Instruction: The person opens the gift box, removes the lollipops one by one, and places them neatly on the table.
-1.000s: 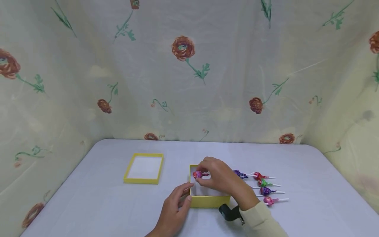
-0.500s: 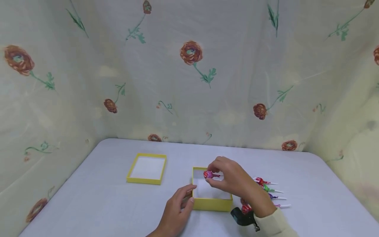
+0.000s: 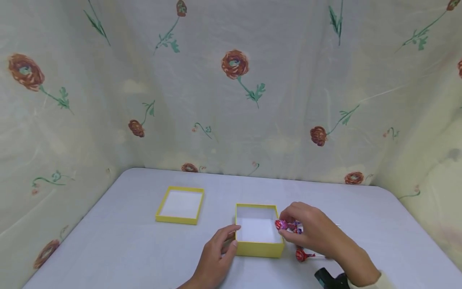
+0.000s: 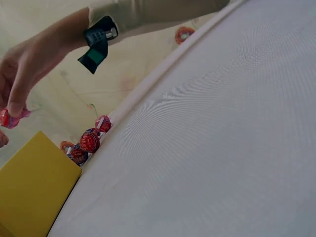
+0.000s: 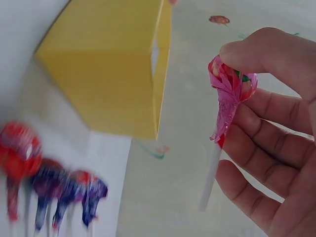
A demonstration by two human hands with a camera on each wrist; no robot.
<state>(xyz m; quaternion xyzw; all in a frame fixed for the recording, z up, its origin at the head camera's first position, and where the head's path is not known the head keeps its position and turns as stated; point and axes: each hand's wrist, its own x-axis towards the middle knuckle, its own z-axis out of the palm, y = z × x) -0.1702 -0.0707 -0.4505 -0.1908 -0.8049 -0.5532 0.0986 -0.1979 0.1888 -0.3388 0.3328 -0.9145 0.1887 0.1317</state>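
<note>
My right hand (image 3: 314, 226) pinches a pink-and-red wrapped lollipop (image 3: 280, 224) between thumb and fingers, just above the right rim of a yellow box (image 3: 260, 249). In the right wrist view, the thumb presses on the lollipop's wrapped head (image 5: 228, 98) and its white stick points down. The box is open at the top, and its white inside shows. My left hand (image 3: 215, 255) rests against the box's left side, its index fingertip at the rim and its thumb by the front corner.
A shallow yellow lid (image 3: 177, 220) with a white inside lies left of the box. Right of the box are several lollipops, among them a red one (image 3: 300, 254) and purple ones (image 5: 47, 182), partly hidden by the right hand. A flowered curtain (image 3: 278, 100) surrounds the white table.
My right hand has carried the lollipop from over the box's inside to the right, to its right rim. The left hand stays at the box. The head view has shifted slightly.
</note>
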